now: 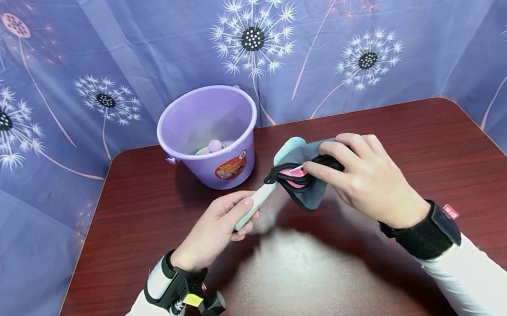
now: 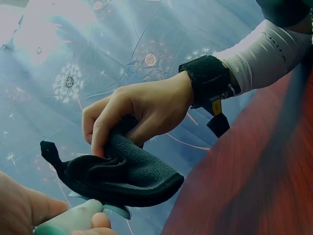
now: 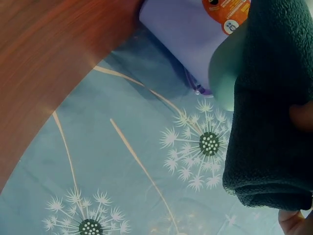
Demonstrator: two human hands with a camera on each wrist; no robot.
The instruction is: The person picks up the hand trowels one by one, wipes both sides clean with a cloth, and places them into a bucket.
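In the head view my left hand grips the pale mint handle of a tool with a rounded light-blue head; its exact kind is partly hidden. My right hand holds a folded dark grey cloth with black edging and a pink patch against the tool's head. In the left wrist view the cloth is bunched below the right hand's fingers, with a black loop sticking out at its end. The right wrist view shows the tool's head beside the thick cloth.
A purple bucket stands behind the hands, left of centre, with a small pinkish ball and something green inside. Everything sits over a dark red-brown wooden table. A blue dandelion-patterned curtain closes off the back and sides.
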